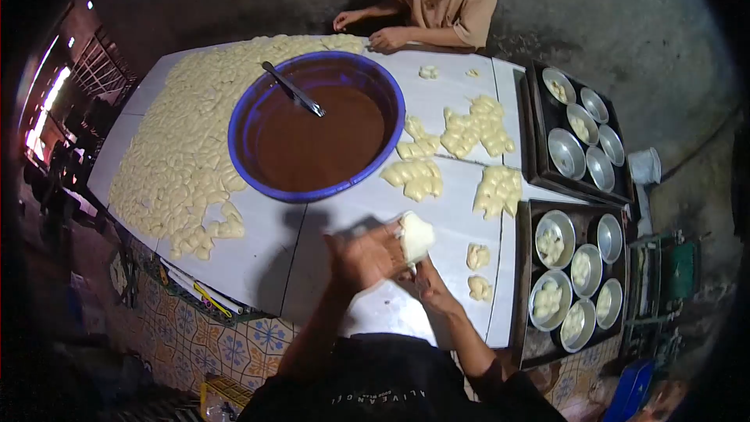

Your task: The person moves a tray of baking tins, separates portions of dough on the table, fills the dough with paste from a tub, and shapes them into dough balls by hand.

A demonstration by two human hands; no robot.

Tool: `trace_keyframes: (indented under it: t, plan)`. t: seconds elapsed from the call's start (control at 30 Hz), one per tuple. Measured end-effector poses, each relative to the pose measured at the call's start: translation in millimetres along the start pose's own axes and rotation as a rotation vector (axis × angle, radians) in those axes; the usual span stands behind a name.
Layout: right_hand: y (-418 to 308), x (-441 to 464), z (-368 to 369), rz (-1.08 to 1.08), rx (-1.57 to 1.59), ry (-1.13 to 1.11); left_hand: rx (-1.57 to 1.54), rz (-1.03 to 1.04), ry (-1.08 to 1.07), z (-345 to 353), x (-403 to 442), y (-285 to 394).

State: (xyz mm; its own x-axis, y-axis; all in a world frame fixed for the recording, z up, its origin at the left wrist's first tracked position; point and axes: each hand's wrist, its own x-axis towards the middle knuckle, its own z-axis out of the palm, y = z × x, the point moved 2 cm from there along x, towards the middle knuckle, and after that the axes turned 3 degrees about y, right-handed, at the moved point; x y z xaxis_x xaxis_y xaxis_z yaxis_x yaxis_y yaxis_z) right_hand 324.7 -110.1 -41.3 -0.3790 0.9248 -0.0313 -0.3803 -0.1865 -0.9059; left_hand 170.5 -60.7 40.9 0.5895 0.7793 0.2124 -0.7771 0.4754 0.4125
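Observation:
A pale lump of dough (pixel 417 237) is held up over the white tabletop, near its front edge. My left hand (pixel 369 256) is spread, slightly blurred, with its fingertips touching the dough's left side. Below the dough, my right hand (pixel 431 285) has its fingers bent up against the lump's underside. Two small dough pieces (pixel 479 272) lie on the table to the right of my hands. Beyond my hands sits a blue basin (pixel 394 137) of brown filling, with a metal utensil (pixel 295 90) resting in it.
Many dough pieces (pixel 168 141) cover the table's left side; more clusters (pixel 497 191) lie right of the basin. Two dark trays (pixel 539 266) with round metal tins, several holding dough, stand at the right. A person (pixel 457 4) leans on the far edge.

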Motion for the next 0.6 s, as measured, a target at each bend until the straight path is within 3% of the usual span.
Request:
trace_keyframes:
  t: [0.07,0.13,0.17,0.2,0.23,0.27,0.33,0.37,0.43,0.47,0.53,0.57,0.6]
  plan:
    - [-14.0,5.8,10.0,-0.084,0.053,0.07,0.555,0.039,0.249,-56.9,34.5,54.6]
    - [-10.2,7.9,5.9,-0.123,0.001,0.147,1.303,0.144,0.655,-59.9,71.8,113.1]
    - [-4.1,8.3,2.6,-0.124,-0.001,0.138,1.615,0.059,0.776,-78.6,85.2,127.8]
    - [3.8,9.9,-2.2,-0.123,0.033,0.17,1.928,-0.039,0.893,-104.3,93.9,136.2]
    - [7.4,11.2,-4.5,-0.122,0.068,0.203,2.003,-0.237,0.816,-109.9,93.7,136.7]
    - [9.8,10.8,-6.7,-0.125,0.071,0.2,1.746,-0.748,0.606,-119.0,97.5,147.8]
    - [13.6,11.3,-10.1,-0.058,0.064,0.2,1.809,-0.456,0.666,-105.2,91.0,138.3]
    - [21.9,11.6,-13.2,-0.104,0.105,0.204,1.811,-0.468,0.658,-108.6,81.7,126.0]
    - [25.2,12.9,-13.3,-0.117,0.085,0.2,2.473,0.442,0.396,-94.4,67.8,106.2]
    - [25.1,14.1,-13.0,-0.132,0.06,0.184,2.27,0.546,0.386,-91.0,67.5,94.9]
    - [24.5,19.5,-6.5,-0.117,0.075,0.24,1.817,0.271,0.486,-52.0,51.2,75.7]
    - [22.5,22.7,-3.7,-0.04,0.363,0.237,1.811,0.268,0.484,-42.7,43.3,62.3]
    - [20.1,24.3,-0.5,0.037,0.653,0.233,1.127,-0.014,0.539,-42.1,33.3,43.1]
